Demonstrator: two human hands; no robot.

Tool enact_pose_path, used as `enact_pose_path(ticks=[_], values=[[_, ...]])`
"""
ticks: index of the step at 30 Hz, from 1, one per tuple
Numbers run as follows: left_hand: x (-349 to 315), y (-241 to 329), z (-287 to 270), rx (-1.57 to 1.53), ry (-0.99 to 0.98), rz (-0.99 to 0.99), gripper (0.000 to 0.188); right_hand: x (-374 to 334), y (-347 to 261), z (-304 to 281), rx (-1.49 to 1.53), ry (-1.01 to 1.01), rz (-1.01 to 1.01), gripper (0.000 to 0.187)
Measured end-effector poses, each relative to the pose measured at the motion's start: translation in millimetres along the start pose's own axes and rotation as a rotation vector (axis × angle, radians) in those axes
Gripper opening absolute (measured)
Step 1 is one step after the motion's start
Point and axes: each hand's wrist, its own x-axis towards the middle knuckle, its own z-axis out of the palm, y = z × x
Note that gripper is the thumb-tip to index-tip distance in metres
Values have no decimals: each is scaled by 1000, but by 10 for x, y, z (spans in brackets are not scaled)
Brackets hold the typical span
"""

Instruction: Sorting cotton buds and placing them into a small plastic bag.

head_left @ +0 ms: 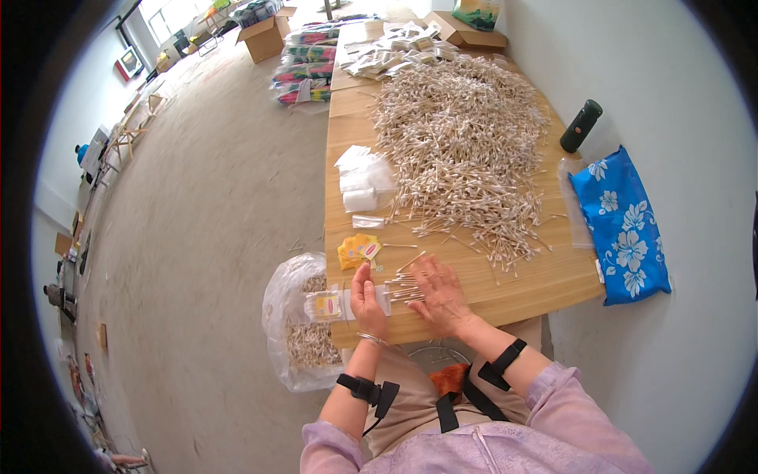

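My left hand rests on its edge near the table's front left corner, fingers stretched out, against a small clear plastic bag. My right hand lies flat with fingers spread at the right ends of a small row of cotton swabs. The swabs lie between my two hands, roughly side by side. Left of my left hand, a filled pack of cotton swabs with a yellow label sits at the table's left edge. Yellow cards are heaped just beyond my left hand.
A large pile of loose cotton swabs covers the table's middle. Empty clear bags lie left of it; finished packs lie beyond. A dark bottle and blue flowered pouch stand right. A swab-filled plastic sack sits below the left edge.
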Motion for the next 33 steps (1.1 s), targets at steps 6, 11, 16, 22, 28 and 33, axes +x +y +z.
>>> enact_pose_path(ticks=[6, 11, 16, 22, 28, 33], values=[[10, 33, 36, 35, -28, 37, 35, 2, 70, 85, 743, 506, 362, 58], [-95, 11, 169, 54, -33, 50, 36, 89, -210, 120, 961, 514, 385, 57], [-177, -17, 286, 68, -32, 72, 38, 154, -201, 182, 740, 577, 320, 55], [-125, -130, 180, -8, -75, 88, 40, 203, -107, 176, 433, 375, 182, 43], [-127, -162, 194, -111, -85, 27, 43, 198, -61, 189, 736, 539, 297, 39], [-71, -293, 97, -124, -141, 31, 46, 272, -163, 228, 1013, 571, 344, 36]])
